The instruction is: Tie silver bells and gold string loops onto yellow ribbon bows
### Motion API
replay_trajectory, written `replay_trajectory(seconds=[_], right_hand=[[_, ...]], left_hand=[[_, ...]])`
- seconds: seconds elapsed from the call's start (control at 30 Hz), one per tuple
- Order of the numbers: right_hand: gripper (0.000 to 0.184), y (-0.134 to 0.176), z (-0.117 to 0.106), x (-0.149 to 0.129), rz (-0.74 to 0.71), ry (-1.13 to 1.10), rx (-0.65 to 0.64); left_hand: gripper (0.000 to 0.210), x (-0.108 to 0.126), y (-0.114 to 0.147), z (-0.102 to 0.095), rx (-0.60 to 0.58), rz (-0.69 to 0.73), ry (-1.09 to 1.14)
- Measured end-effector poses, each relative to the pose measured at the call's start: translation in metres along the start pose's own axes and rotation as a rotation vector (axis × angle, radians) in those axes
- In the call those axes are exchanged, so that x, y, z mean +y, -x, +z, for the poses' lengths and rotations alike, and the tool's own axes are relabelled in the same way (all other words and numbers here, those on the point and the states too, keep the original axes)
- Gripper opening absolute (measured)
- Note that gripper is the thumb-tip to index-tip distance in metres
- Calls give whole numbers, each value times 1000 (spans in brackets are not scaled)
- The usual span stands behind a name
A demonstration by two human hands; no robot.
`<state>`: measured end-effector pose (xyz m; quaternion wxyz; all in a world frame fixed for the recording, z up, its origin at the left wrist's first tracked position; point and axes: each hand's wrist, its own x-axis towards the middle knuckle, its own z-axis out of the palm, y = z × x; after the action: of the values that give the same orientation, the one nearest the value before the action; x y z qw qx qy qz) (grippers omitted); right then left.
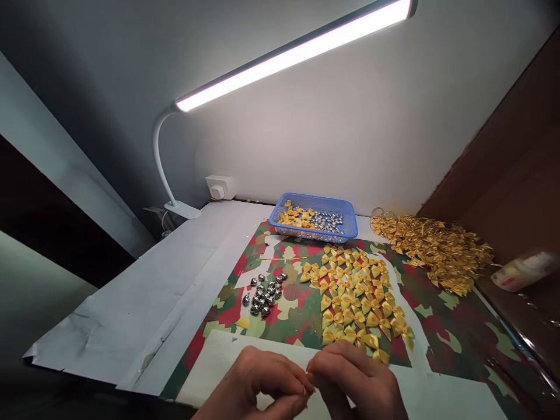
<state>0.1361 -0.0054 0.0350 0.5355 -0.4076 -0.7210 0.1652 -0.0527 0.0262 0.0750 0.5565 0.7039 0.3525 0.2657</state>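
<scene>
At the front edge of the table my left hand [266, 379] and my right hand [356, 379] meet, both closed in a pinch with fingertips almost touching. Whatever sits between the fingertips is too small and too covered to name. Beyond my right hand, yellow ribbon bows [350, 300] lie spread out in rough rows. A loose cluster of silver jingle bells [265, 297] rests past my left hand. A thin yellow cord [284, 258] stretches across the mat behind the bells.
A blue plastic basket [350, 224] holding bows and bells stands near the wall. To the right rises a heap of gold bows [437, 248], with a white bottle [522, 271] beyond it. A lit lamp [297, 55] hangs overhead. Pale paper [219, 356] lies over the camouflage-patterned mat [301, 321].
</scene>
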Motion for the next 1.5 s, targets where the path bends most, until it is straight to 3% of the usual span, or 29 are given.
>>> replay_trajectory(seconds=[0.2,0.3,0.53,0.77,1.1,1.5], right_hand=[[12,0,0,0,46,-50,-36],[14,-2,-2,-3,79,-61,-50],[21,-4,-16,-2,2,-28,-108],[18,5,-11,-3,72,-45,-100],[16,6,-13,0,53,-22,-130],[19,4,-43,10,31,128,-101]], left_hand=[[12,-22,-6,0,80,-126,368],[12,-25,-7,-1,123,-170,423],[24,-16,-6,-5,211,-227,500],[36,-8,-5,-5,253,-228,562],[39,-8,-1,-6,224,-262,475],[42,-8,1,-10,204,-270,338]])
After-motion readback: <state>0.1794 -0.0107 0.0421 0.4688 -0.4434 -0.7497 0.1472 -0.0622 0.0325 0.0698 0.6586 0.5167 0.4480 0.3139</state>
